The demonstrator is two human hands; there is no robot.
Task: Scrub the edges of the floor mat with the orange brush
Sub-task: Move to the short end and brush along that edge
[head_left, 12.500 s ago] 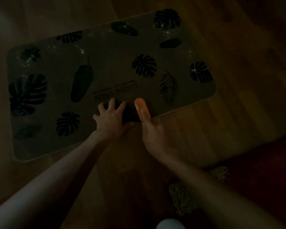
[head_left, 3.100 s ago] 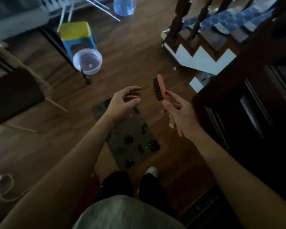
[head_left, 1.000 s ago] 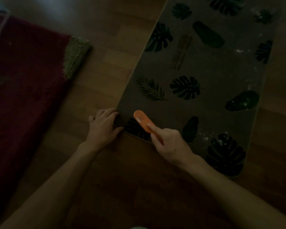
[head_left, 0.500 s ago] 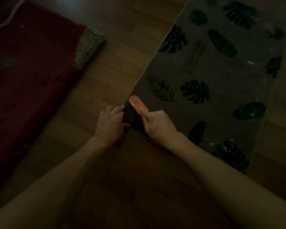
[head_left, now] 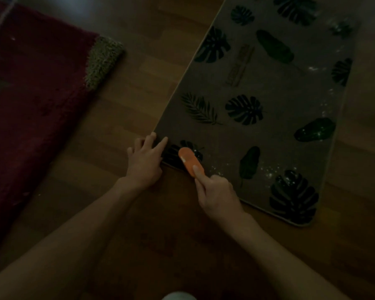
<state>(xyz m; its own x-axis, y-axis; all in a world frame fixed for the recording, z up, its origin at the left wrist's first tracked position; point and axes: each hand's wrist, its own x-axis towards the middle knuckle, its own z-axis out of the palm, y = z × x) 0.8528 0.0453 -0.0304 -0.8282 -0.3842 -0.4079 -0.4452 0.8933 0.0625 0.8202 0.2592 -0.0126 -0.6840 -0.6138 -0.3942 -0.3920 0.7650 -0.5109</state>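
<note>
Head view: we see the right hand [head_left: 218,191] with its grip closed round the handle of the orange brush [head_left: 190,161], index finger laid along its back. The brush head lies on the floor mat [head_left: 268,100], at its near edge just ahead of the grip. Just left of the grip, the left hand [head_left: 145,161], fingers extended, presses the mat's corner. Well left lies a red rug [head_left: 30,100] on the wooden floor [head_left: 139,83].

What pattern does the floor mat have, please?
Dark leaf prints on the grey-brown mat, head view.
</note>
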